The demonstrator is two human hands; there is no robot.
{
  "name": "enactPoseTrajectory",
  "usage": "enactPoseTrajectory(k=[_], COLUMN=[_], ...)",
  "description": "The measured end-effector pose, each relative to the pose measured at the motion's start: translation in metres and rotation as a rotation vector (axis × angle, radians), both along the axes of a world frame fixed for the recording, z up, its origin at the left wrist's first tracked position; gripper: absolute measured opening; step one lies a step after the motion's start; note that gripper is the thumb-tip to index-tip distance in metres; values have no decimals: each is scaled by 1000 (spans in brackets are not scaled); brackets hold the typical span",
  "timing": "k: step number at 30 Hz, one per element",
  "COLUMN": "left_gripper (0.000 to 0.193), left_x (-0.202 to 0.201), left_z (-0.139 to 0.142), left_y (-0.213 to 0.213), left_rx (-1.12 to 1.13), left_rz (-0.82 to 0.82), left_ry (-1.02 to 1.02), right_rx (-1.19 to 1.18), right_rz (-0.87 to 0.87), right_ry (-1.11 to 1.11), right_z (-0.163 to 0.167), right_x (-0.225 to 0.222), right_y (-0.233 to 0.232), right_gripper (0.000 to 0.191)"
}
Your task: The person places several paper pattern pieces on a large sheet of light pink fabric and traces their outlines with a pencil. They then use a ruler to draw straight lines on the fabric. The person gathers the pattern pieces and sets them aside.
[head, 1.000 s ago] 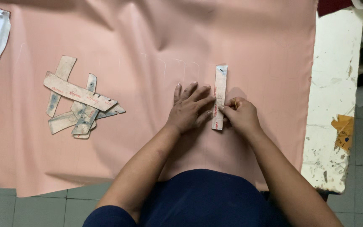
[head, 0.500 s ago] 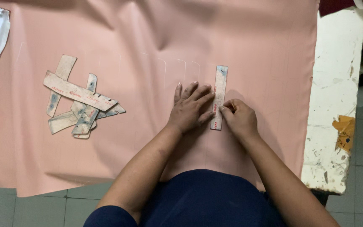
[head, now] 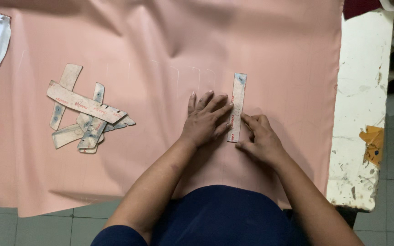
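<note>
Narrow grey cardboard template strip [head: 237, 107]: lies lengthwise on pink cloth [head: 160, 41] covering white table [head: 361, 114]. Left hand [head: 204, 120]: flat, fingers spread, tips pinning strip. Right hand [head: 260, 139]: curled, fingertips against strip's right edge. Pile of similar cardboard strips [head: 85, 114]: well apart, left.

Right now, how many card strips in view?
About 6: one strip under both hands, left hand and right hand; roughly five in the pile, overlapping, some possibly hidden.
</note>
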State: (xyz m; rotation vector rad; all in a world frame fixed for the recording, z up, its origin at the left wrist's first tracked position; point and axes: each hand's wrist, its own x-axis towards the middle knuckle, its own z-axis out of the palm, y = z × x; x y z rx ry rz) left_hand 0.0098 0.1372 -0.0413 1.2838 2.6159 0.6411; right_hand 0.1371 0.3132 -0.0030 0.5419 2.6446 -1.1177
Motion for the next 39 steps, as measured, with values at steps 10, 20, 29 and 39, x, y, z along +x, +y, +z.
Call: enactPoseTrajectory(k=[10, 20, 29, 39], left_gripper=[52, 78, 76, 72], left_x=[1, 0, 1, 0], left_z=[-9, -7, 6, 6], left_y=[0, -2, 2, 1], left_rx=[25, -46, -132, -75], left_rz=[15, -52, -84, -103], left_ry=[-3, 19, -22, 25], right_rx=[6, 1, -17, -300], right_rz=[-5, -12, -89, -281], right_ry=[-73, -32, 193, 310], right_z=[3, 2, -2, 19], right_x=[-2, -1, -25, -93], right_y=[1, -2, 33, 69], right_gripper=[90, 87, 31, 24])
